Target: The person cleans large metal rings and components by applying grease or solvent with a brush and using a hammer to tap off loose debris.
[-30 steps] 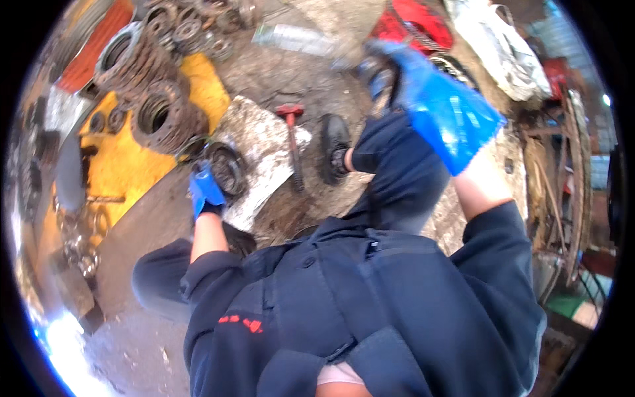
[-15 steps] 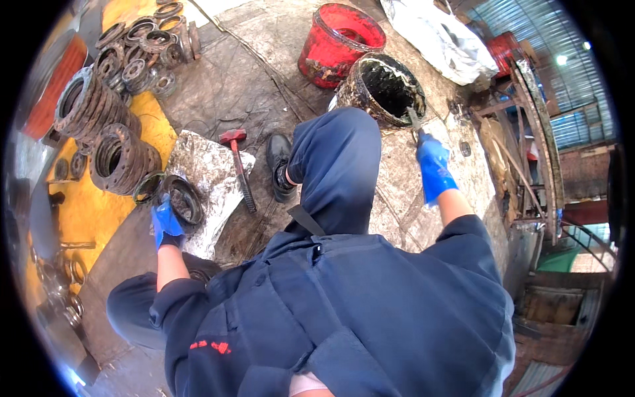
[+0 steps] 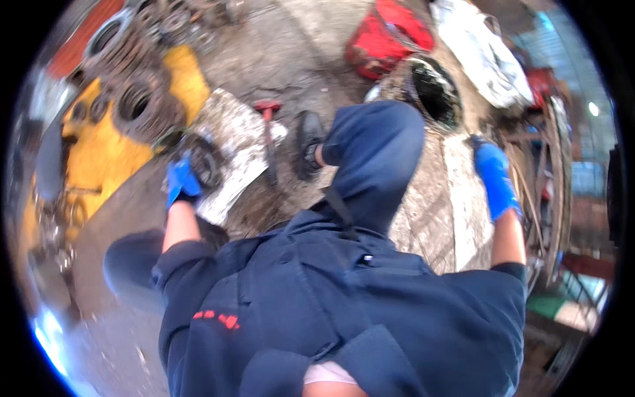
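The head cam's the left one of a side-by-side fisheye pair, worn on the person's head and looking steeply down. The dark jacket (image 3: pixel 344 291) fills the bottom, super close. Left hand (image 3: pixel 180 177) and right hand (image 3: pixel 493 173) sit farther out, with floor (image 3: pixel 258 73) beyond. Super wide, corners black, edges bending near the rim.

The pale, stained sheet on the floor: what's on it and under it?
The red-headed hammer lies across the right side of the sheet. The dark ring at the left hand overlaps its left side; blur hides whether it rests there. Anything under the sheet is covered.
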`<act>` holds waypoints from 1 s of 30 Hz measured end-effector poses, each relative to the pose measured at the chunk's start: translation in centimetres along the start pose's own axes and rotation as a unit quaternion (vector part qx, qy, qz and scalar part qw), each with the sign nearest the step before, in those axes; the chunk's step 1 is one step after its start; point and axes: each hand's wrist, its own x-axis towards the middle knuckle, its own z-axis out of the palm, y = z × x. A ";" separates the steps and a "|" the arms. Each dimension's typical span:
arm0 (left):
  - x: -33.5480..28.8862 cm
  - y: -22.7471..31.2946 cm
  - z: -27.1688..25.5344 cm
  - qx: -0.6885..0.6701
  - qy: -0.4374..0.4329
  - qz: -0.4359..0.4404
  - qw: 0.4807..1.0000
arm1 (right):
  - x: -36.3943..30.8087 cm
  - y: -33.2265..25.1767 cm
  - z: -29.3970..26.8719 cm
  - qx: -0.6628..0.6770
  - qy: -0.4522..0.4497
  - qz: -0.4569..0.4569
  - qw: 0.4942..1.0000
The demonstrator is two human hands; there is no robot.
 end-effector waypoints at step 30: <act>0.9 1.6 -5.4 -0.600 0.086 -0.324 0.726 | 0.1 -59.5 7.6 0.511 -0.358 -0.313 0.715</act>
